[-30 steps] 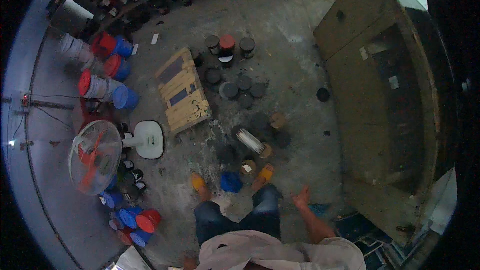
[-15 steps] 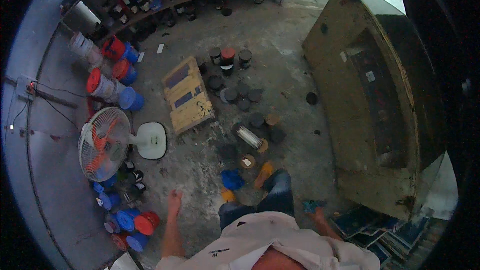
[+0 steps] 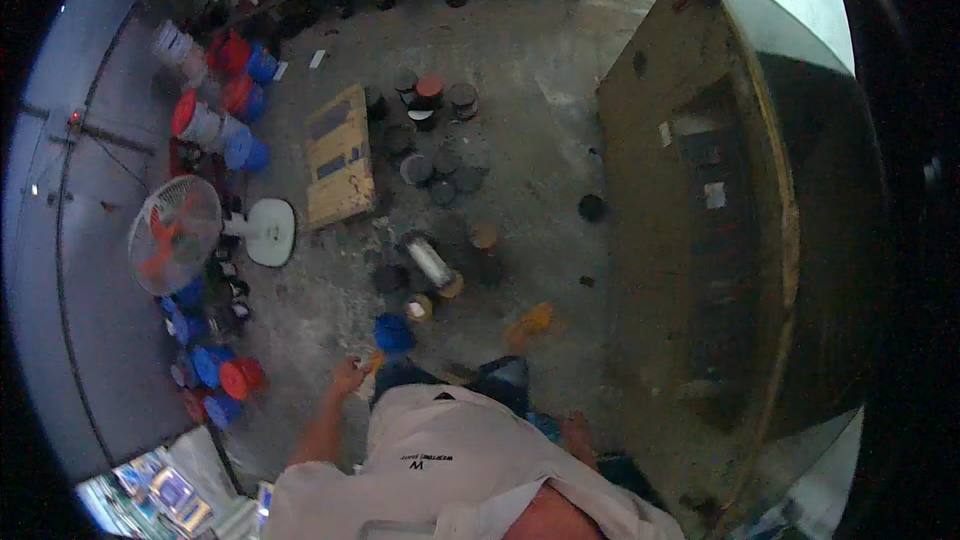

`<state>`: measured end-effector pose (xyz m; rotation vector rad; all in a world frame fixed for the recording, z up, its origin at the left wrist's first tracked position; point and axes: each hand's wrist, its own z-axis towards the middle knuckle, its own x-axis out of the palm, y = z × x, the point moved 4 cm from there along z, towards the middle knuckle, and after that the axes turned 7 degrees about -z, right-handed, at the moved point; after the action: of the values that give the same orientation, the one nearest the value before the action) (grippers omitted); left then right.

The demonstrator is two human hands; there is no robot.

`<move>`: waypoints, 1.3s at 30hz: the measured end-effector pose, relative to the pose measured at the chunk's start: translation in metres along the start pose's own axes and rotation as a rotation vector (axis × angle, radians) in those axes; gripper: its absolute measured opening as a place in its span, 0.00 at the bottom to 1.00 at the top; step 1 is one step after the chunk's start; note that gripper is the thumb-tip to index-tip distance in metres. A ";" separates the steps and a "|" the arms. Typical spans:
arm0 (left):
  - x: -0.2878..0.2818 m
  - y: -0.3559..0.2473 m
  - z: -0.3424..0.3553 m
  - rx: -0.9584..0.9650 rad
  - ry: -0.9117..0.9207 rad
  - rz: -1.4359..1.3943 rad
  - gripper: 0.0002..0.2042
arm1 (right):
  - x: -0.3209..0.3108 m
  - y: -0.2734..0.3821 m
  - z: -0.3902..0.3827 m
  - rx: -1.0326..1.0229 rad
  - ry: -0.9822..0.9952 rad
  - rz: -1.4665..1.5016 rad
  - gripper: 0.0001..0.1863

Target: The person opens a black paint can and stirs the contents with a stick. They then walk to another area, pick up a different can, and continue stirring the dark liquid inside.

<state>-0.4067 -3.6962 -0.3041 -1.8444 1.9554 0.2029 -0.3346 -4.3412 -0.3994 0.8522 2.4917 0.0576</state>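
Left fingers (image 3: pixel 353 373), right fingers (image 3: pixel 575 426): spread or closed, cannot tell; blue bundle (image 3: pixel 393 333) near left fingers.

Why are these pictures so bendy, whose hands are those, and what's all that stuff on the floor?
There's no robot here. A person wears a camera on their head, looking down; its very wide lens bends straight edges. That's their left hand, near an orange shoe, and right hand, low by their side. Both look blurry, so I can't tell whether they hold anything. On the floor are a blue bundle, dark round cans, a flat yellowish-brown panel and an orange-bladed standing fan. Red and blue buckets sit by the wall.
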 end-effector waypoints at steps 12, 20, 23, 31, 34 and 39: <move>0.135 -0.163 -0.023 0.232 0.004 -0.114 0.29 | -0.281 0.255 0.045 -0.318 -0.353 0.108 0.41; 0.179 -0.177 0.032 0.204 0.201 0.257 0.32 | -0.357 0.413 0.070 -0.600 -0.362 -0.006 0.37; 0.180 -0.241 0.093 0.157 0.231 0.096 0.35 | -0.386 0.467 0.081 -0.552 -0.294 -0.039 0.37; 0.071 -0.521 0.168 0.334 -0.128 -0.562 0.32 | -0.442 0.684 0.124 -0.625 -0.281 -0.371 0.34; 0.018 -0.574 0.149 0.363 -0.178 -0.940 0.28 | -0.431 0.792 0.152 -0.753 -0.243 -0.719 0.33; 0.024 -0.546 0.150 0.097 -0.472 -1.064 0.25 | -0.389 0.960 0.199 -0.991 0.003 -0.915 0.34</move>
<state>0.1583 -3.7125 -0.3436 -2.2301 0.5268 0.1681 0.5638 -3.8212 -0.2108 -0.6699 2.1749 0.8578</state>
